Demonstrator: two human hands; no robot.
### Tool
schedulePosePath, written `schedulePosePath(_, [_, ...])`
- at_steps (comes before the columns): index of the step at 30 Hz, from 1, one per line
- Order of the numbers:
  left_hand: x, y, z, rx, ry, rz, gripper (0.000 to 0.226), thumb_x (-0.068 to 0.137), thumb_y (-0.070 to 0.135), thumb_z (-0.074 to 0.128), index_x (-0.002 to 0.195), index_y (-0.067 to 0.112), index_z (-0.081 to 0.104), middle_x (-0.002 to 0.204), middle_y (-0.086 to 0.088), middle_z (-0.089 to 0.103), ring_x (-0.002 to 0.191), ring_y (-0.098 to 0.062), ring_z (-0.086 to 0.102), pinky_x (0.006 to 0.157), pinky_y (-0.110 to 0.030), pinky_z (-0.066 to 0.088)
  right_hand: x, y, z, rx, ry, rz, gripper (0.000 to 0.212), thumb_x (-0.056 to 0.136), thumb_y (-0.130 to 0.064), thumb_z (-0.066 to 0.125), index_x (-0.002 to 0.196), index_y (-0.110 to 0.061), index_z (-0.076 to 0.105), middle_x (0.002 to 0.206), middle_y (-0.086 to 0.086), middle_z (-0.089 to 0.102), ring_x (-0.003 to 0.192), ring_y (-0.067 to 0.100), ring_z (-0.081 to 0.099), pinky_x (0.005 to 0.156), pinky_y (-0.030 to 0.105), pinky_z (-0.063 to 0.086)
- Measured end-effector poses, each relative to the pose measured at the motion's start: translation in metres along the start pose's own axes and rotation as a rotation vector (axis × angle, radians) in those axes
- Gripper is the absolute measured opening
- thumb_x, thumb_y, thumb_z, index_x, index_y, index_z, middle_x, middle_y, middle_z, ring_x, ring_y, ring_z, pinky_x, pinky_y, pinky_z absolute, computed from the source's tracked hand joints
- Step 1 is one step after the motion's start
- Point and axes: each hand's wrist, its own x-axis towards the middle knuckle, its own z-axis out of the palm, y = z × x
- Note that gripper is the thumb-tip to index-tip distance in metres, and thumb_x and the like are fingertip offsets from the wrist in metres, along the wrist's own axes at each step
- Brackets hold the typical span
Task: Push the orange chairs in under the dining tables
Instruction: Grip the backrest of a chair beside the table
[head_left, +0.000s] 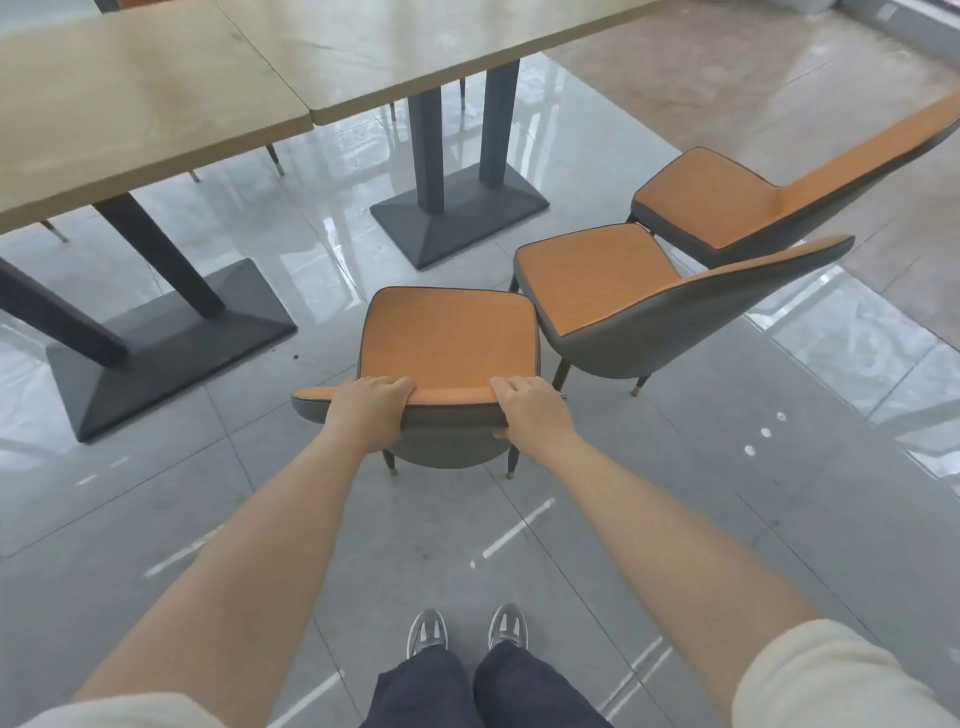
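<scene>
Pale wood tops the left counter (130, 104), whose dark pedestal base (171, 358) spreads wide across the glossy floor (779, 467). Just right of that base stands the nearest orange chair (449, 338). It is pulled well out, with its seat facing the gap between the left base and the right counter's base (457, 213).

The left hand (371, 410) grips the top edge of the backrest, fingers (400, 387) curled over onto the orange side. The right hand (530, 410) holds the same edge further along, its fingers (506, 385) wrapped over in the same way.

To the right, a second orange chair (597, 275) sits angled, its seat corner just beside the held chair's front corner. A third (711, 197) stands beyond it, also out from the right counter (415, 47).

The likely trouble is a snag. Pushed straight ahead, the held chair could rub or hook the second chair's seat and drag it askew. Steered too far left, its front legs could strike the sloped left base and stop short. On tiles this shiny, an uneven shove from one hand could also swing the chair sideways.
</scene>
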Motion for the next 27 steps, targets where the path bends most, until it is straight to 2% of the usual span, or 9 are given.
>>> schedulePosePath(4, [0.002,-0.009,-0.008,-0.005,-0.102,-0.018,0.027,0.08,0.018,0.056,0.106,0.015,0.052,0.098,-0.006,0.063,0.076,-0.023,0.046,0.048,-0.027,0.026,0.009,0.003,0.002,-0.058,0.037,-0.035,0.031,0.085,-0.013,0.063,0.112,-0.007,0.049,0.108,0.01,0.063,0.099,0.029,0.058,0.077,0.032,0.042])
schedulePosePath(7, [0.003,-0.009,-0.011,-0.015,-0.142,-0.031,0.018,0.082,0.014,0.053,0.099,0.012,0.051,0.095,-0.008,0.062,0.076,-0.023,0.045,0.055,-0.027,0.034,0.014,0.006,0.003,-0.065,0.044,-0.079,0.026,0.086,-0.013,0.061,0.109,-0.007,0.05,0.106,0.01,0.063,0.097,0.03,0.059,0.069,0.031,0.036])
schedulePosePath(11, [0.001,-0.005,-0.01,0.005,-0.144,-0.041,0.02,0.081,0.011,0.051,0.1,0.012,0.056,0.099,-0.009,0.066,0.076,-0.024,0.046,0.071,-0.032,0.043,0.015,0.009,0.006,-0.102,0.048,-0.125,0.022,0.087,-0.01,0.058,0.107,-0.007,0.051,0.103,0.01,0.062,0.095,0.03,0.059,0.067,0.03,0.031])
schedulePosePath(18, [-0.003,0.009,-0.007,0.048,-0.122,-0.077,0.022,0.085,0.01,0.047,0.103,0.011,0.059,0.101,-0.011,0.066,0.091,-0.028,0.059,0.076,-0.031,0.043,0.02,0.021,0.005,-0.123,0.036,-0.189,0.021,0.088,-0.01,0.055,0.109,-0.007,0.052,0.103,0.011,0.062,0.094,0.031,0.059,0.068,0.031,0.033])
schedulePosePath(21, [-0.007,0.013,-0.004,0.018,-0.11,-0.142,0.021,0.086,0.011,0.047,0.104,0.01,0.058,0.101,-0.011,0.067,0.079,-0.027,0.051,0.075,-0.034,0.045,0.033,0.027,-0.001,-0.098,0.05,-0.258,0.019,0.086,-0.009,0.059,0.104,-0.005,0.054,0.099,0.013,0.063,0.092,0.03,0.06,0.068,0.03,0.032])
schedulePosePath(23, [-0.009,0.008,0.0,-0.001,-0.096,-0.193,0.019,0.087,0.015,0.049,0.103,0.012,0.058,0.101,-0.01,0.067,0.076,-0.025,0.045,0.072,-0.033,0.044,0.045,0.025,-0.004,-0.079,0.115,-0.316,0.018,0.078,-0.005,0.068,0.093,-0.002,0.058,0.088,0.015,0.065,0.081,0.031,0.062,0.065,0.029,0.032])
schedulePosePath(25, [-0.01,0.001,0.002,-0.012,-0.097,-0.236,0.018,0.088,0.018,0.049,0.103,0.013,0.057,0.101,-0.009,0.067,0.08,-0.027,0.051,0.07,-0.032,0.044,0.059,0.018,-0.005,-0.104,0.142,-0.36,0.029,0.053,-0.001,0.083,0.069,-0.005,0.059,0.061,0.011,0.062,0.054,0.028,0.061,0.053,0.025,0.032])
schedulePosePath(27, [-0.009,-0.007,0.003,-0.022,-0.097,-0.267,0.018,0.089,0.02,0.05,0.104,0.013,0.057,0.101,-0.009,0.067,0.091,-0.029,0.059,0.07,-0.032,0.043,0.075,0.012,-0.005,-0.114,0.154,-0.389,0.041,0.033,0.0,0.087,0.055,-0.009,0.054,0.044,0.004,0.054,0.036,0.024,0.052,0.042,0.021,0.033])
